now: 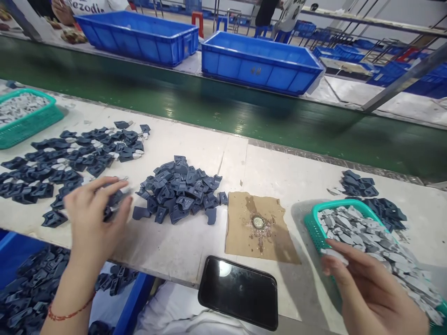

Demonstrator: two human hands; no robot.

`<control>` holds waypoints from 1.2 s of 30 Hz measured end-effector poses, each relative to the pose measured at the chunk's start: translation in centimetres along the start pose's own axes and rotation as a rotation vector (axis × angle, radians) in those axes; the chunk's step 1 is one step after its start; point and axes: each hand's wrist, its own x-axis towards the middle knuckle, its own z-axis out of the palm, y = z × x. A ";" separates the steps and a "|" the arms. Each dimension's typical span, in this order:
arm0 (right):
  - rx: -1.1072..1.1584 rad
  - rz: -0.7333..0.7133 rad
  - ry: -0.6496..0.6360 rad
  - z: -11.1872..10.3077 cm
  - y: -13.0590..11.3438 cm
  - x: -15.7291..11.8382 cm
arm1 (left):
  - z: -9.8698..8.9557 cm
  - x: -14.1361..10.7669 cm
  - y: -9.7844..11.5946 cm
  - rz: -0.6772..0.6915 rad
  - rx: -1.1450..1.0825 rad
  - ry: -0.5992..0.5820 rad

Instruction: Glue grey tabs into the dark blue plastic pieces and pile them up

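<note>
My left hand [99,214] is over the table at left, fingers curved around a dark blue plastic part [112,202]. Motion blurs that part, and the fingers partly hide it. To its right lies a heap of dark blue plastic parts [179,188]; to its left, many similar parts with light pieces on them [84,151] are spread out. My right hand [377,288] pinches a small light-grey flat piece [334,256] between thumb and forefinger. It is at the near side of a green basket [316,228] filled with light-grey pieces [363,232].
A brown cardboard piece [240,232] with a round metal disc [258,223] lies mid-table. A phone [239,293] rests at the near edge. Beyond runs a green conveyor belt [188,104], with blue crates [258,65] behind. Another green basket [31,125] stands left; a blue bin [134,302] sits below.
</note>
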 end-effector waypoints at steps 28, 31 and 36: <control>0.465 0.119 -0.431 5.4 -0.3 -1.0 | 1.6 -0.2 2.9 -0.137 -0.511 -0.084; 0.442 0.080 -0.412 5.5 -0.2 -0.6 | 1.9 -0.7 2.9 -0.139 -0.581 0.025; 0.382 0.036 -0.382 5.6 -0.2 -0.1 | 2.8 -1.8 3.6 -0.157 -0.726 0.102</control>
